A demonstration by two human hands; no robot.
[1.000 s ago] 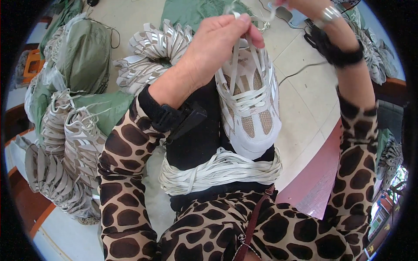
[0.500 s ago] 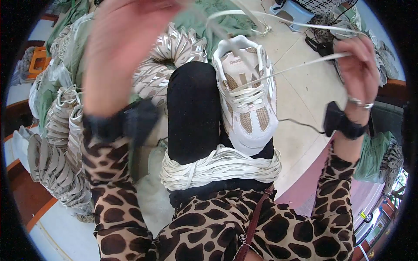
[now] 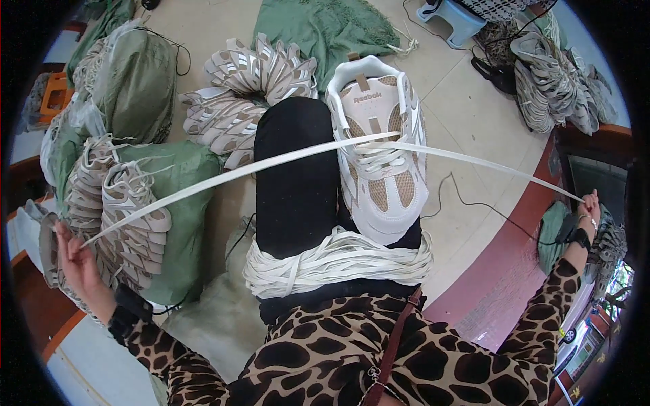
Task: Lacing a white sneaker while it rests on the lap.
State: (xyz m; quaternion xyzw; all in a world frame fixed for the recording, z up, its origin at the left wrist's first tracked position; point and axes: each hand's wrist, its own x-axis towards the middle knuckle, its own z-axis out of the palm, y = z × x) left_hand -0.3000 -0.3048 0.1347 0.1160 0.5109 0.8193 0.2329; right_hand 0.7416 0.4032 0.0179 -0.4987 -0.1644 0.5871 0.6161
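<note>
A white and beige sneaker (image 3: 391, 216) rests on my right leg, its toe toward me, with white lace crossed through the lower eyelets. From its lacing, the two ends of the shoelace (image 3: 223, 176) run out to opposite sides, drawn fairly taut. Far out at the left, my left hand (image 3: 80, 267) is closed on one end. My right hand (image 3: 588, 213), far out at the right, grips the other end. A thick bundle of loose white laces (image 3: 338, 267) lies across my lap.
A ring of nested shoe uppers (image 3: 233, 125) sits on the floor ahead, near a green sack (image 3: 315, 34). Stacked uppers (image 3: 135, 220) lean on another green sack (image 3: 186, 223) at left. More uppers (image 3: 552, 84) and a blue stool (image 3: 453, 20) stand far right.
Both my hands have swept apart, outward and down toward me, pulling the lace ends wide. The raised loops over the sneaker have straightened into two long strands.
</note>
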